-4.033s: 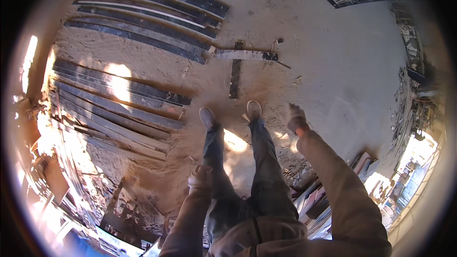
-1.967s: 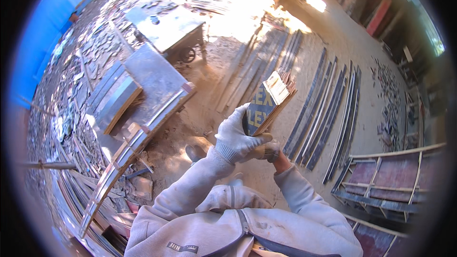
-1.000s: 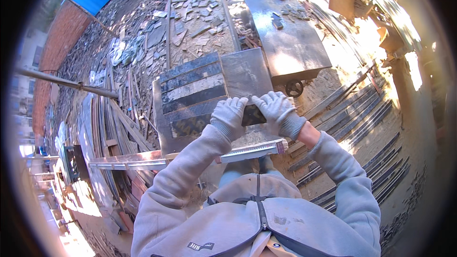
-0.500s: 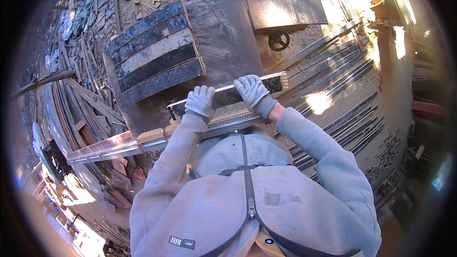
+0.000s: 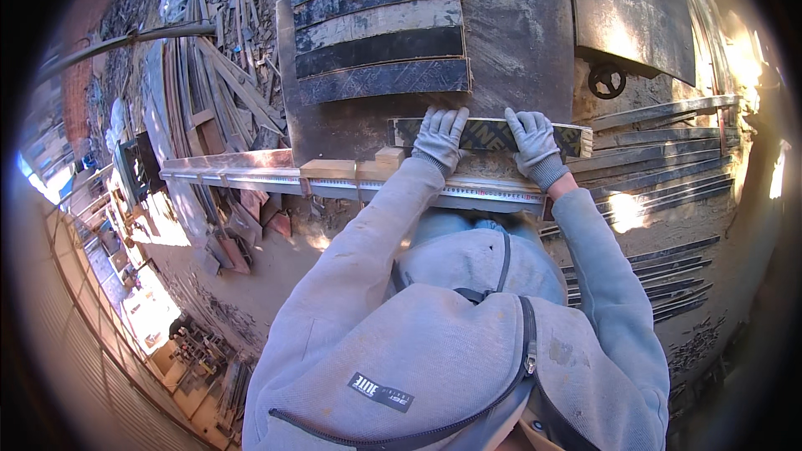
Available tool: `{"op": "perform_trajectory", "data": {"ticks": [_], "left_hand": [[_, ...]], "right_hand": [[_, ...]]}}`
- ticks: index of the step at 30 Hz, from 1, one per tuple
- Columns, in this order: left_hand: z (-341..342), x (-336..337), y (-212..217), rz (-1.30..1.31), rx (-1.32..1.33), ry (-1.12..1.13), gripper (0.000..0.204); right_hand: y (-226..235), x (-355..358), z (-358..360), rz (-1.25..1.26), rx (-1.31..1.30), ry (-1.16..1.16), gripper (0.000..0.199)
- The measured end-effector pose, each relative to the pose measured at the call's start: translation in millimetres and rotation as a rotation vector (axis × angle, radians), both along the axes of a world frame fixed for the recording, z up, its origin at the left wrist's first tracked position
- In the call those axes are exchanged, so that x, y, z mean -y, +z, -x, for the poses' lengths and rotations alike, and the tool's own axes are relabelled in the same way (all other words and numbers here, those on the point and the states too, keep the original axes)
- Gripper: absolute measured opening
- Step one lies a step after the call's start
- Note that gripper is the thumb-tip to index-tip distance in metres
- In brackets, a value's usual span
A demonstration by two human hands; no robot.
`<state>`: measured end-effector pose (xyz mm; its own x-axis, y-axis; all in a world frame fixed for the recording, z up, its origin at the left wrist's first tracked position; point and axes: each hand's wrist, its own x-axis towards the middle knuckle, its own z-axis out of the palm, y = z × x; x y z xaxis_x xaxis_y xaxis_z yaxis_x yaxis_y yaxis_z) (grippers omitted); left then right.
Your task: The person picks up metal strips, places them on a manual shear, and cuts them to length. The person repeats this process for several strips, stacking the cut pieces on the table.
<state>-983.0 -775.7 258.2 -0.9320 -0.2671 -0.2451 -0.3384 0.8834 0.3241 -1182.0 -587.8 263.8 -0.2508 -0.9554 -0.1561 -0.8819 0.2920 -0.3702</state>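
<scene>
Two gloved hands, left hand [image 5: 439,138] and right hand [image 5: 532,142], press flat, fingers spread, on a dark plank [image 5: 489,135] lying across the tabletop [image 5: 518,42], just beyond the metal rail [image 5: 251,171]. Positioning step, likely; next calls for squaring it against the rail.

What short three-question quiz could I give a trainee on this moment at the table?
1. True or false: both gloved hands rest on the plank.
2. What lies in a row on the far side of the table? A) boards B) bricks C) pipes
3. Which hand is nearer the small wheel?

Key: 1 true; left hand and right hand press on it. 2 A, the boards. 3 right.
</scene>
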Motion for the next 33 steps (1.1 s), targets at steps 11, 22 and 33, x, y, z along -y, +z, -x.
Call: {"op": "perform_trajectory", "data": {"ticks": [11,22,33], "left_hand": [[-4.2,-1.5,-11.4,0.069,-0.232,0.021,0.1],[2.1,-2.5,-18.0,0.142,-0.392,-0.007,0.101],[5.9,-8.2,-12.4,0.241,-0.296,0.04,0.11]], "right_hand": [[6.4,-7.2,-1.7,-0.004,-0.016,0.027,0.091],[10.2,-10.4,-1.9,-0.033,-0.129,0.042,0.089],[25.1,-14.1,-2.7,-0.04,-0.182,0.035,0.086]]}}
